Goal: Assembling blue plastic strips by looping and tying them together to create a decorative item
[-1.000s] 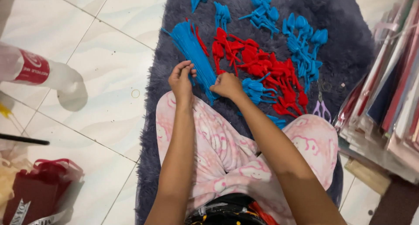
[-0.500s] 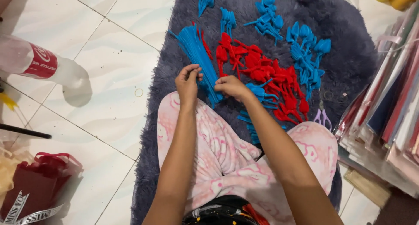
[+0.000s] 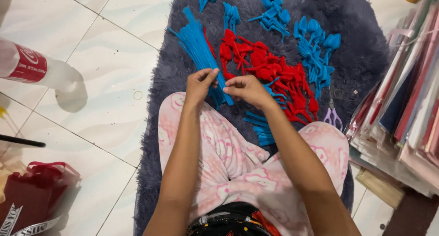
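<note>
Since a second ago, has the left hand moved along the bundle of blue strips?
Cannot tell: the left hand stays at the near end of the blue strip bundle on the grey rug.

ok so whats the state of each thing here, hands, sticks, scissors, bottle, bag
left hand: pinching the blue sticks
right hand: pinching the same sticks
blue sticks: straight, bundled, lying on the rug
red pieces: bent, heaped loose
blue pieces: bent, scattered in clusters
scissors: lying flat on the rug; blades hard to tell
bottle: on its side on the floor
red bag: slumped, top open
</note>
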